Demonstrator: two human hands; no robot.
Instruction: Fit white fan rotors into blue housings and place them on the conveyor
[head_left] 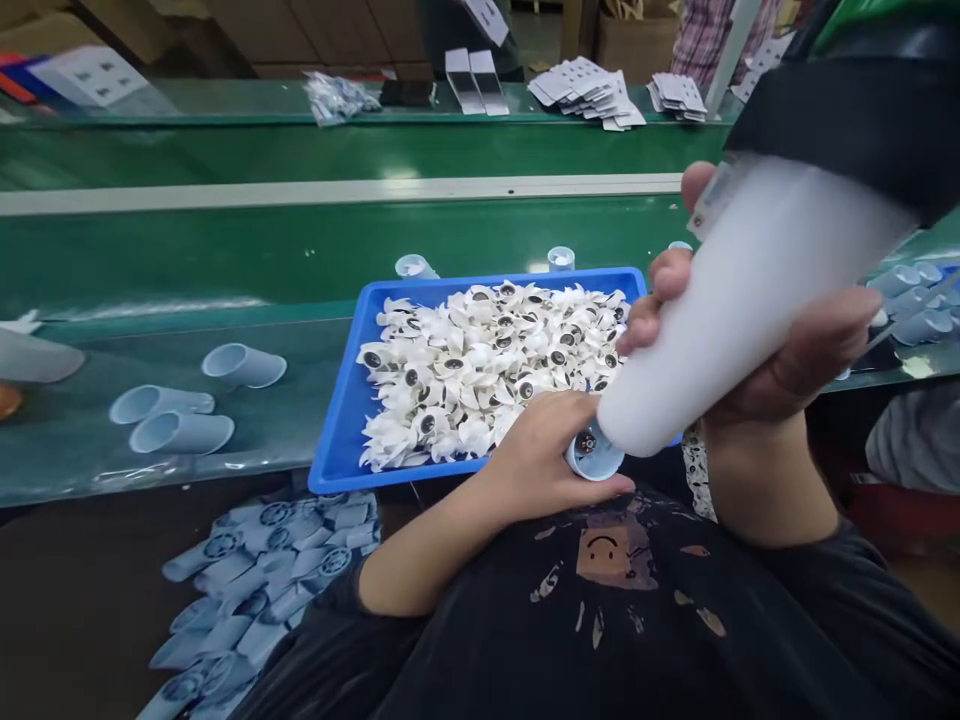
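Observation:
My left hand is closed around a small pale-blue cup-shaped part with a dark fitting inside, held at the near edge of a blue tray. The tray is heaped with several small white fan impellers. My right hand grips a large white cylindrical tool, blurred, its lower end pressed against the blue part. A black-and-green housing tops the tool at the upper right.
Pale-blue cups lie on the green conveyor to the left, more stand behind the tray and at the right. A pile of blue parts lies below the table edge. Card stacks sit on the far shelf.

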